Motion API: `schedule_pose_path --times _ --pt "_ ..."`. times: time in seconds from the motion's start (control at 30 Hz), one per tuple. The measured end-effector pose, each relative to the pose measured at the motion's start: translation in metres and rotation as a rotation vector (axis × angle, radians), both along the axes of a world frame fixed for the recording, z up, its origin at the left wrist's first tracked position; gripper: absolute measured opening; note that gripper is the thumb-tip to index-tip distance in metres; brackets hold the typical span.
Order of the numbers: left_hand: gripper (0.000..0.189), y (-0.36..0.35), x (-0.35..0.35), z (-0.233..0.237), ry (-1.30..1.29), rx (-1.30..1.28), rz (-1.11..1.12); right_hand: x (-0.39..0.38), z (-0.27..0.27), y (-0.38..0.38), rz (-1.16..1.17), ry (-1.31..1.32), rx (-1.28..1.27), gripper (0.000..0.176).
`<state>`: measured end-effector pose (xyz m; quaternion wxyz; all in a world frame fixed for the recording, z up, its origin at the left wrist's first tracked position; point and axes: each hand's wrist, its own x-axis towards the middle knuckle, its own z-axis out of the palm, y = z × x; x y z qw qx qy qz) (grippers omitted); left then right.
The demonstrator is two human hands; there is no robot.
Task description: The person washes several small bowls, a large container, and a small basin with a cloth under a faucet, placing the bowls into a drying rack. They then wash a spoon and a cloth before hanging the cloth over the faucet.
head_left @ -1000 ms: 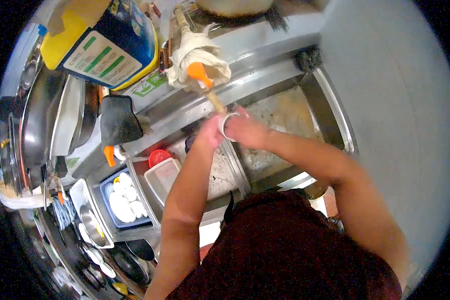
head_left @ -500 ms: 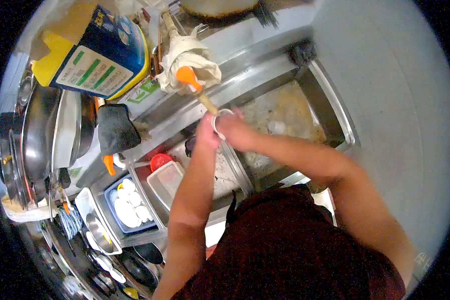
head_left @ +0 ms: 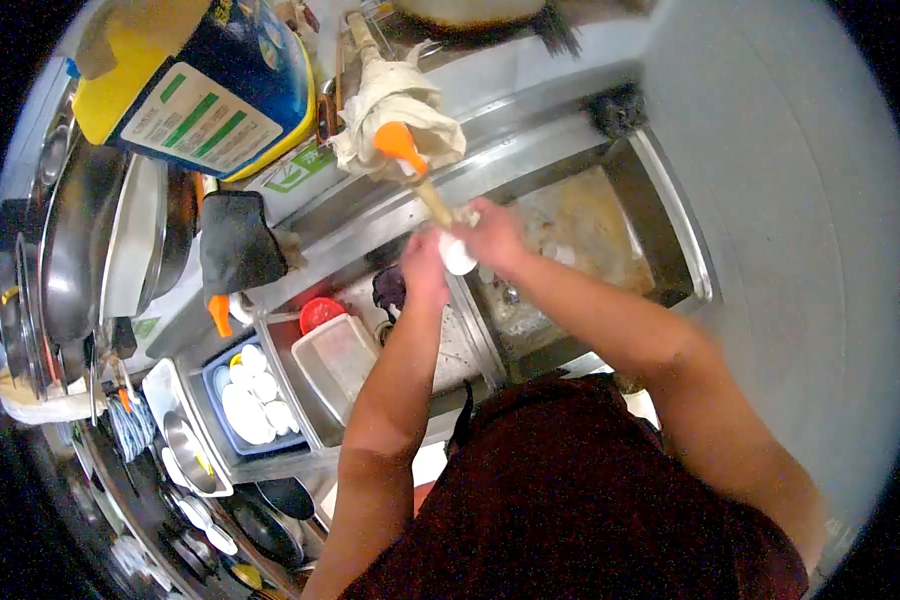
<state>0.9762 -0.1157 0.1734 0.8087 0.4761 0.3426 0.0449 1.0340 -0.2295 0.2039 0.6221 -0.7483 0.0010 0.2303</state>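
Both my hands meet just below the tan spout (head_left: 433, 200) of the tap with the orange handle (head_left: 400, 146), over the divider between two sink basins. Between them is a small white cup (head_left: 458, 256), tilted, its base or side toward me. My left hand (head_left: 425, 264) is closed against the cup's left side. My right hand (head_left: 492, 236) wraps its right side, with a pale scrap, perhaps a cloth or sponge, by the fingers. Motion blur softens both hands. A cream cloth (head_left: 395, 105) is draped around the pipe behind the tap.
The right basin (head_left: 595, 250) holds shallow murky water. In the left one lie a pale rectangular tub (head_left: 337, 362), a red round container (head_left: 321, 315) and a dark cloth (head_left: 389, 290). White dishes (head_left: 250, 405) fill a blue basket. A large blue-yellow jug (head_left: 210, 110) stands behind.
The white cup has been turned; its round opening faced up earlier, and now its white outside shows. My right hand has shifted up slightly. The whole view has moved a little.
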Motion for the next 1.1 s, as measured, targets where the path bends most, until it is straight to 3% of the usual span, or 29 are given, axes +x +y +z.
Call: schedule_pose_path --times 0.03,0.07,0.13,0.17,0.2,0.27,0.3,0.33,0.4,0.43,0.47,0.53,0.57,0.6,0.67,0.7,0.73,0.8,0.83,0.87,0.9,0.93,0.97,1.03,1.07,1.1 --pt "0.019 -0.006 0.001 0.02 0.036 0.161 0.025 -0.012 0.011 0.002 0.059 -0.326 -0.145 0.032" --pt "0.019 0.0 0.0 0.007 0.035 0.162 0.03 -0.022 0.014 0.007 0.064 -0.328 -0.144 0.032" --pt "0.02 0.009 -0.001 -0.001 -0.32 -0.027 0.127 -0.032 0.013 0.013 0.276 -0.862 -0.049 0.03" --pt "0.032 0.005 -0.004 -0.006 -0.277 0.127 0.153 -0.029 0.01 0.016 0.261 -0.882 -0.021 0.029" --pt "0.032 0.004 -0.004 0.007 -0.277 0.128 0.156 -0.022 0.013 0.017 0.264 -0.882 -0.019 0.029" --pt "0.045 0.004 -0.002 0.021 0.076 0.452 0.186 0.003 0.021 0.018 0.179 -0.276 -0.163 0.03" --pt "0.054 0.003 -0.001 0.024 0.105 0.61 0.175 0.013 0.016 0.022 0.163 0.147 0.082 0.023" --pt "0.054 0.004 -0.003 0.028 0.109 0.609 0.176 0.009 0.01 0.023 0.164 0.151 0.081 0.023" --pt "0.056 0.006 0.005 0.038 0.161 0.794 0.157 0.0 0.023 0.023 0.219 -0.212 -0.382 0.026" --pt "0.056 0.012 0.007 0.037 0.22 0.895 0.144 -0.015 0.033 0.022 0.212 -0.416 -0.375 0.029" --pt "0.056 0.014 0.008 0.034 0.225 0.892 0.147 -0.018 0.027 0.021 0.217 -0.414 -0.377 0.029" --pt "0.055 0.019 0.012 0.029 0.218 0.742 0.194 -0.017 0.003 0.02 0.259 -0.737 -0.307 0.031" --pt "0.049 0.019 0.009 0.028 0.116 0.789 0.068 -0.006 -0.01 0.022 0.14 -0.27 -0.254 0.029" --pt "0.049 0.013 0.005 0.037 0.116 0.79 0.068 0.009 -0.014 0.018 0.14 -0.27 -0.253 0.029" --pt "0.043 -0.003 -0.001 0.055 -0.095 0.784 -0.271 0.031 -0.022 0.006 0.274 0.128 -0.117 0.03" --pt "0.037 -0.006 -0.001 0.053 0.049 0.812 -0.423 0.033 -0.017 0.008 0.178 -0.012 -0.18 0.026" --pt "0.037 -0.011 -0.002 0.048 0.053 0.812 -0.416 0.031 -0.012 0.008 0.186 -0.012 -0.18 0.026" --pt "0.035 -0.015 -0.005 0.033 0.098 0.221 -0.253 0.019 0.011 0.006 0.302 -0.519 -0.443 0.026" --pt "0.035 -0.011 -0.001 0.019 0.14 -0.078 -0.096 0.012 0.033 0.008 0.337 -0.477 -0.561 0.023" --pt "0.035 -0.002 0.002 0.008 0.139 -0.079 -0.096 0.007 0.051 0.005 0.338 -0.477 -0.562 0.023" --pt "0.036 0.009 0.004 -0.001 0.048 -0.405 -0.049 0.002 0.066 0.002 0.535 -0.639 -0.652 0.022" --pt "0.037 0.011 0.007 0.017 -0.047 -0.728 -0.002 -0.002 0.073 0.001 0.733 -0.802 -0.738 0.022" --pt "0.038 0.007 0.008 0.035 -0.038 -0.763 -0.071 -0.005 0.063 -0.003 0.737 -0.805 -0.737 0.022" --pt "0.039 0.017 -0.001 0.015 -0.153 -0.882 -0.113 -0.011 0.035 -0.008 0.522 -1.281 -0.387 0.026" --pt "0.039 0.023 -0.004 0.003 -0.263 -0.996 -0.166 -0.015 0.027 -0.008 0.523 -1.283 -0.383 0.026" --pt "0.039 0.02 -0.003 0.007 -0.263 -0.994 -0.167 -0.021 0.023 -0.008 0.379 -1.198 -0.397 0.027"
